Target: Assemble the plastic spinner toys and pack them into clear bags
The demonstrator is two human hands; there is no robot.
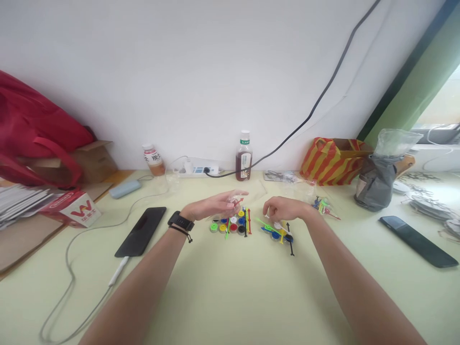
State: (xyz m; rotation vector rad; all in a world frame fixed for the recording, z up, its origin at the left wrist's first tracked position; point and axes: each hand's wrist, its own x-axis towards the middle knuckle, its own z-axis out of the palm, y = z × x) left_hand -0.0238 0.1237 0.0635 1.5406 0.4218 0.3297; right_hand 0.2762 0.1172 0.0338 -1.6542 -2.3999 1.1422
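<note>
Small plastic arrow spinners lie in two groups on the pale green table. My left hand (212,206), with a dark watch on its wrist, is closed in a pinch on a clear spinner with a red arrow (237,201), partly blurred. Under it sit round discs in several colours, such as a green disc (214,227), beside upright-lying black and red arrows (249,220). My right hand (283,209) is curled downward over the other pile, its fingertips by a white disc (277,225). Blue, yellow and black arrow pieces (292,247) lie there. What its fingers hold is hidden.
Behind the hands stand a brown drink bottle (244,160), a power strip (201,167) and another bottle (154,160). A bag of more spinners (325,206) lies right. Phones (141,232) flank both arms, with a striped bag (330,160) at the back right.
</note>
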